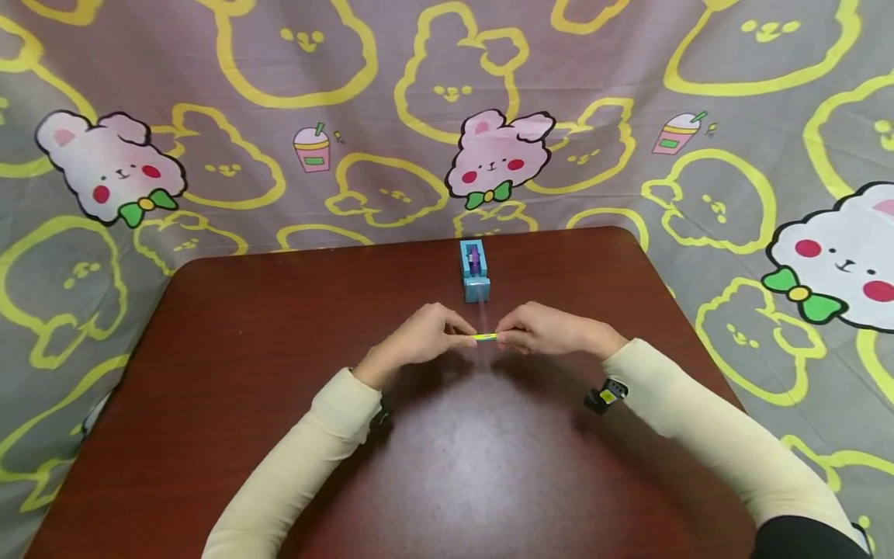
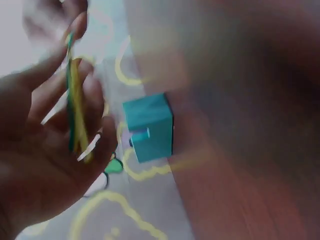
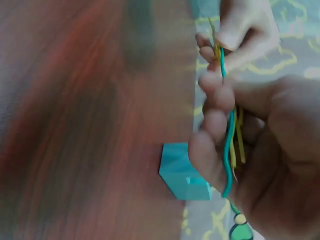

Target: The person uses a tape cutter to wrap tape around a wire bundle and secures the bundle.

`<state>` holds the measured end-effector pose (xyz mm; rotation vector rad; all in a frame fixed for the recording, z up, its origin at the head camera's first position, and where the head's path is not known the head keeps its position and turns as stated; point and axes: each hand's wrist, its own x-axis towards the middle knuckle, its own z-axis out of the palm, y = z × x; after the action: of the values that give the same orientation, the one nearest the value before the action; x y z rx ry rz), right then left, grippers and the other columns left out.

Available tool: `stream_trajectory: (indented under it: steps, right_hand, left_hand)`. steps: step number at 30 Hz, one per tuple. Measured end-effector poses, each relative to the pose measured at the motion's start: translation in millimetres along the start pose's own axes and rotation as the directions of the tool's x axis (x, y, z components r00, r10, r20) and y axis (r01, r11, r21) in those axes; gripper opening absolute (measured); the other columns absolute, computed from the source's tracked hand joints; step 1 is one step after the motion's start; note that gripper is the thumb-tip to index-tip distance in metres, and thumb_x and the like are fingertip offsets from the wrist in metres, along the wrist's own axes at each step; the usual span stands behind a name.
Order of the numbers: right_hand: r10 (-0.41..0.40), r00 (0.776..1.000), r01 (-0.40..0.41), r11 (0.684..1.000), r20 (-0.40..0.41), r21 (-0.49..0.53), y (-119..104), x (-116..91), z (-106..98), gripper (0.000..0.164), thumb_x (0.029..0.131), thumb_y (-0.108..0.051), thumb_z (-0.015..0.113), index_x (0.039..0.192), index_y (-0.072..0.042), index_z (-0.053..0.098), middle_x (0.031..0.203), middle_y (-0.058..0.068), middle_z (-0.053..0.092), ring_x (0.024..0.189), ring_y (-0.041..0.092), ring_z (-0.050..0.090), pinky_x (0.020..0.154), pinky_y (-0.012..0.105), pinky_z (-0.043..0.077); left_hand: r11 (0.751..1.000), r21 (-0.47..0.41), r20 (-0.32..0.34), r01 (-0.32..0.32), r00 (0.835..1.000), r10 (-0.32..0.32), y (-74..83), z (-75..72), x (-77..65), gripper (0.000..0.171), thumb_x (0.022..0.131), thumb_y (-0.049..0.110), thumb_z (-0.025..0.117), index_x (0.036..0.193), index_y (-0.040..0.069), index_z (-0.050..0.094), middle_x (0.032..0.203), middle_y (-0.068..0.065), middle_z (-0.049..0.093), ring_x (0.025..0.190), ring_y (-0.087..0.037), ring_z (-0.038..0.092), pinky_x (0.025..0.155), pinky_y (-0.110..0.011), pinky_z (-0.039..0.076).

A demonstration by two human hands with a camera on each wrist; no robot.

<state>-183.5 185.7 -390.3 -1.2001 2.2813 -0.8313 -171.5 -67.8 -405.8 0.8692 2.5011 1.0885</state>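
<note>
Between my two hands runs a short bundle of thin green and yellow wires (image 1: 485, 337), held just above the table. My left hand (image 1: 427, 335) pinches its left end between thumb and fingers. The right hand (image 1: 552, 329) pinches the other end, a small gap apart. In the left wrist view, loose wire ends (image 2: 76, 107) lie along the left palm. A green wire (image 3: 229, 155) and yellow ones cross the right palm in the right wrist view. Beyond the hands stands a blue tape dispenser (image 1: 477, 291) with a purple core. A faint pale streak leads from it toward the hands; tape or reflection, I cannot tell.
The dark reddish-brown table (image 1: 279, 310) has rounded far corners and a glossy patch of light near its front. Behind and beside it hangs a grey cloth (image 1: 391, 93) printed with yellow outlines and rabbits. Dark wrist cameras (image 1: 606, 396) sit below the sleeves.
</note>
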Motion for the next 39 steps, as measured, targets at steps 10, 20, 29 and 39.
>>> stream_trajectory:
  steps: [10,20,29,39]
  right_hand:
    - [-0.198,0.943,0.018,0.832,-0.266,-0.555,-6.0,-8.2,31.7,0.013,0.095,-0.008,0.069,0.084,-0.012,0.066,0.07,-0.007,0.056,0.062,0.01,0.052,0.057,0.031,0.048]
    - [-0.377,0.892,0.051,0.63,-0.248,-0.775,3.9,-10.1,43.5,0.016,0.087,0.004,0.069,0.1,-0.005,0.068,0.08,0.002,0.064,0.068,0.018,0.059,0.057,0.034,0.051]
    - [-0.403,0.887,0.073,0.6,-0.223,-0.796,2.4,-10.6,38.1,0.026,0.084,0.009,0.07,0.108,-0.001,0.07,0.081,0.004,0.064,0.072,0.02,0.059,0.062,0.032,0.052]
    - [-0.234,0.936,0.053,0.832,-0.263,-0.553,-3.6,-9.6,22.1,0.018,0.089,-0.004,0.076,0.105,-0.01,0.076,0.086,-0.003,0.07,0.076,0.011,0.062,0.068,0.03,0.054]
  left_hand:
    - [0.767,-0.477,0.465,0.429,0.864,-0.193,-41.2,-9.6,19.0,0.053,0.108,0.038,0.046,0.115,-0.008,0.071,0.085,-0.01,0.071,0.069,-0.019,0.066,0.066,-0.034,0.056]
    - [0.714,-0.539,0.512,0.447,0.847,-0.143,-49.7,-8.5,19.1,0.042,0.106,0.026,0.054,0.117,-0.012,0.068,0.075,-0.005,0.065,0.066,-0.015,0.06,0.06,-0.029,0.053]
    - [0.747,-0.529,0.457,0.404,0.877,-0.151,-40.8,-11.8,18.2,0.033,0.102,0.013,0.061,0.118,-0.015,0.066,0.075,-0.005,0.066,0.064,-0.011,0.058,0.058,-0.025,0.051]
    - [0.898,-0.384,0.175,0.216,0.972,-0.158,-18.8,-14.6,8.1,0.023,0.096,0.011,0.07,0.105,-0.009,0.075,0.087,-0.031,0.069,0.053,-0.014,0.055,0.054,-0.031,0.047]
